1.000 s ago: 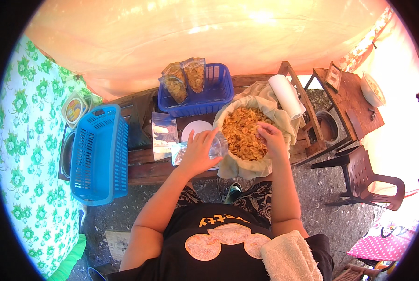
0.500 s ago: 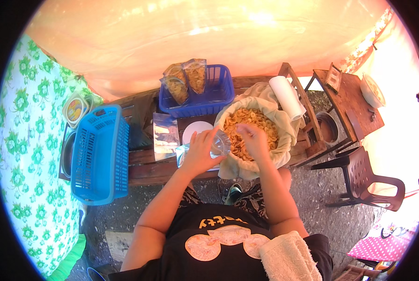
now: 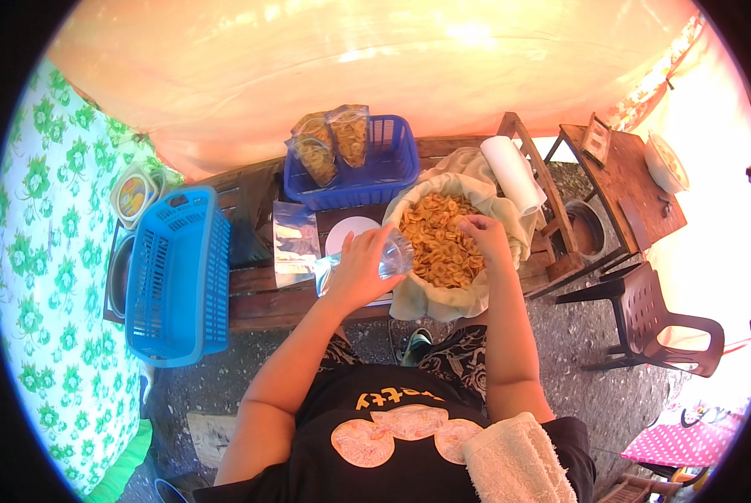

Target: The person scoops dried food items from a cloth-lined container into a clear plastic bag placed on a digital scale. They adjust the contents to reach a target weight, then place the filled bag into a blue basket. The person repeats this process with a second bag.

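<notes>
My left hand [image 3: 358, 267] is closed on a clear plastic pouch [image 3: 398, 254], its mouth turned toward a cloth-lined container [image 3: 415, 303]. Thin round chips [image 3: 438, 239], golden brown like banana chips, fill that container. Over the chips' right side, my right hand [image 3: 488, 237] has thumb and fingers pinched together; whatever is between the fingertips is too small to make out. A white round plate or lid [image 3: 352, 228] shows partly behind my left hand. Left of it lie flat clear-and-silver pouches [image 3: 295, 243] on the wooden bench [image 3: 258, 308].
A dark blue basket [image 3: 392, 163] behind holds several filled pouches [image 3: 349, 134]. On the left sits a light blue basket [image 3: 170, 281]. A paper roll [image 3: 512, 174] leans beside the cloth. To the right are a wooden table [image 3: 623, 180] and a brown plastic chair [image 3: 648, 310].
My right hand has moved right, away from the pouch's mouth, to the right side of the chips. My left hand keeps the pouch in nearly the same place.
</notes>
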`<action>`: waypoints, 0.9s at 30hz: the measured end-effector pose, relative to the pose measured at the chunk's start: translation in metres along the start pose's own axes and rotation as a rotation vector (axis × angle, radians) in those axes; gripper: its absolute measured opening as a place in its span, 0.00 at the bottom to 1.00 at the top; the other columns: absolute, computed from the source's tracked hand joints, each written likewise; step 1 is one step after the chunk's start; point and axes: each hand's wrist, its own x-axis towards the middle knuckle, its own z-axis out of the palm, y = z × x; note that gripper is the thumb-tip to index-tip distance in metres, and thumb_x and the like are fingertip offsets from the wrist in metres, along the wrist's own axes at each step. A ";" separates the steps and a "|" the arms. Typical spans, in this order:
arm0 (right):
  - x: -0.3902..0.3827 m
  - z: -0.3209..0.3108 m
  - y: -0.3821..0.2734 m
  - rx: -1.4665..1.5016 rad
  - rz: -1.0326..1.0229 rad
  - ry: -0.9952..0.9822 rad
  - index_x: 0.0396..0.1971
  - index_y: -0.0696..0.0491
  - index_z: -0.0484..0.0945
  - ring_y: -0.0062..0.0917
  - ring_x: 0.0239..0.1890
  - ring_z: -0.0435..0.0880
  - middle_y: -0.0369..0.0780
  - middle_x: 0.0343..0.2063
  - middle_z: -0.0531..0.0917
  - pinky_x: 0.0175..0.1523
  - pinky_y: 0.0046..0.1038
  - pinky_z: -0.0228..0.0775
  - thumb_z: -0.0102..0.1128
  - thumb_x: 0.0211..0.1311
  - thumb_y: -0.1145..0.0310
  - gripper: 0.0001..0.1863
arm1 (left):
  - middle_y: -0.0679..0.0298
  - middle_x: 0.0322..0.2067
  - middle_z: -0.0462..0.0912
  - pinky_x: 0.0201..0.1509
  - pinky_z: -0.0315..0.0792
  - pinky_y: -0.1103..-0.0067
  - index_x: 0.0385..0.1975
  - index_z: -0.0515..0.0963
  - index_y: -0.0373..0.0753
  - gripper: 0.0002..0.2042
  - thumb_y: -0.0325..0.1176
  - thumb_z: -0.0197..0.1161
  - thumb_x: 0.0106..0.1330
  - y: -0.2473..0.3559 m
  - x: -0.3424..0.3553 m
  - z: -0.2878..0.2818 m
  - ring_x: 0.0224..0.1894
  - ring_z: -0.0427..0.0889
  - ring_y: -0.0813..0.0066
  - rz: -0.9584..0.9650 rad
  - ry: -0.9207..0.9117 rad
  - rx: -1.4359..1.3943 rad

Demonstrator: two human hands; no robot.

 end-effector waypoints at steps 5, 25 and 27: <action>-0.022 0.011 -0.035 0.031 -0.116 0.041 0.46 0.58 0.82 0.19 0.31 0.80 0.35 0.31 0.84 0.37 0.21 0.72 0.60 0.65 0.70 0.12 | 0.54 0.59 0.68 0.72 0.50 0.52 0.70 0.54 0.42 0.46 0.45 0.73 0.52 0.010 0.017 0.002 0.63 0.67 0.54 0.005 -0.055 0.025; -0.005 0.005 -0.001 -0.772 -0.360 -0.370 0.50 0.46 0.80 0.37 0.57 0.75 0.41 0.58 0.72 0.60 0.34 0.68 0.66 0.56 0.67 0.19 | 0.51 0.59 0.67 0.70 0.53 0.55 0.70 0.53 0.41 0.46 0.45 0.73 0.54 -0.014 0.011 -0.015 0.63 0.66 0.51 -0.095 0.015 -0.014; -0.006 -0.018 -0.006 -0.718 -0.288 -0.566 0.47 0.48 0.82 0.34 0.52 0.78 0.42 0.52 0.78 0.57 0.33 0.70 0.65 0.56 0.69 0.17 | 0.51 0.59 0.67 0.70 0.53 0.55 0.70 0.54 0.41 0.46 0.44 0.73 0.54 -0.018 0.009 -0.015 0.63 0.66 0.51 -0.107 0.021 -0.017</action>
